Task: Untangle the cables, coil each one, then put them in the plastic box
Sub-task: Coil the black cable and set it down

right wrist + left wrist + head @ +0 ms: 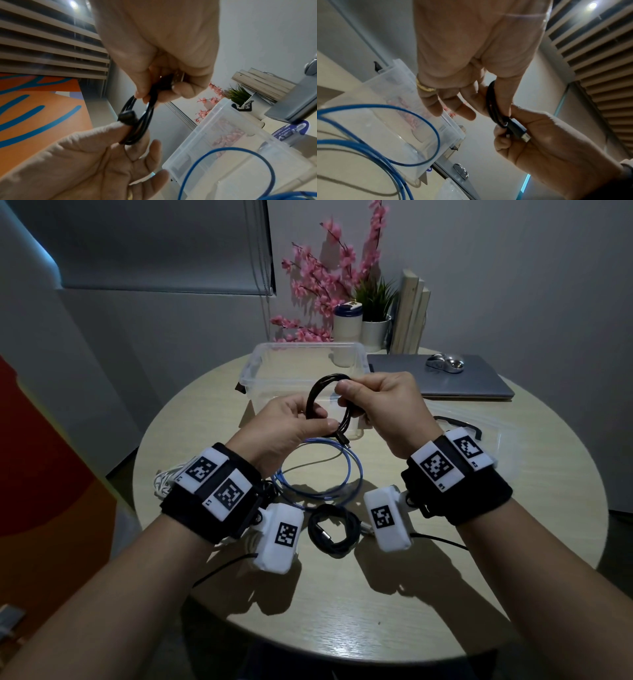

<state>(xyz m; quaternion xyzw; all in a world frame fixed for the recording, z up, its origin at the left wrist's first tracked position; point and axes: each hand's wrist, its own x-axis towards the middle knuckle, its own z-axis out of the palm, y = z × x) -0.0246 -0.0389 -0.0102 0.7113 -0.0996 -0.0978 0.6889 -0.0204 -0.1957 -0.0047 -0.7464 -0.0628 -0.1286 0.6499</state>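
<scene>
Cable [317, 395], black, coiled in small loops, held in the air above the table [342, 611], near side of the box [253, 371]. Left hand [291, 426] pinches the coil's left side between thumb and fingers [481, 102]; right hand [383, 402] grips the right side, near a plug. Step, as I judge it: finishing the coil. Next calls for tucking the loose end, then lowering the coil into the box without it springing open.

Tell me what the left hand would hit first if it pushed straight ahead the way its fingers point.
Likely the plastic box: the left hand, holding the black cable coil, points at its near wall, though depth is unclear.
</scene>
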